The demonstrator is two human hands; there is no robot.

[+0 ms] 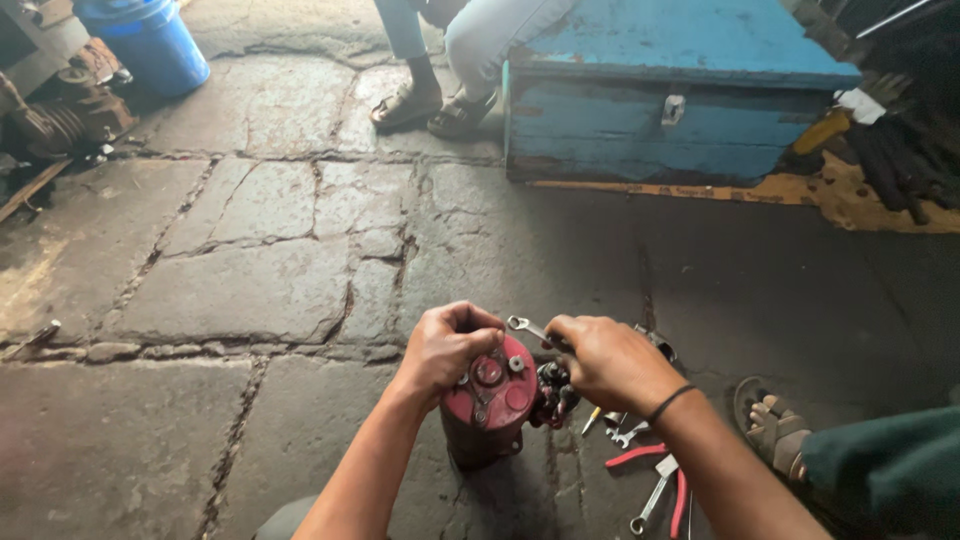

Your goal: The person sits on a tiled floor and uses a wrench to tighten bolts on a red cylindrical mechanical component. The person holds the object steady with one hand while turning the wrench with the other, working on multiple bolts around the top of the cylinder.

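A dark red cylindrical motor part [492, 405] stands upright on the stone floor, its round top showing studs and bolts. My left hand [445, 347] grips its top rim on the left side. My right hand [605, 362] is closed around a small steel spanner [527, 327], whose open jaw sticks out past my fist above the top of the red part. A dark cluster of terminals [553, 388] sits on the part's right side, below my right hand.
Red-handled pliers [655, 468] and spanners [648, 503] lie on the floor at lower right, by my sandalled foot [772, 428]. A blue wooden chest [672, 90] with a seated person's feet [432, 106] stands behind. A blue bucket [148, 40] and rusty machinery [62, 112] are far left.
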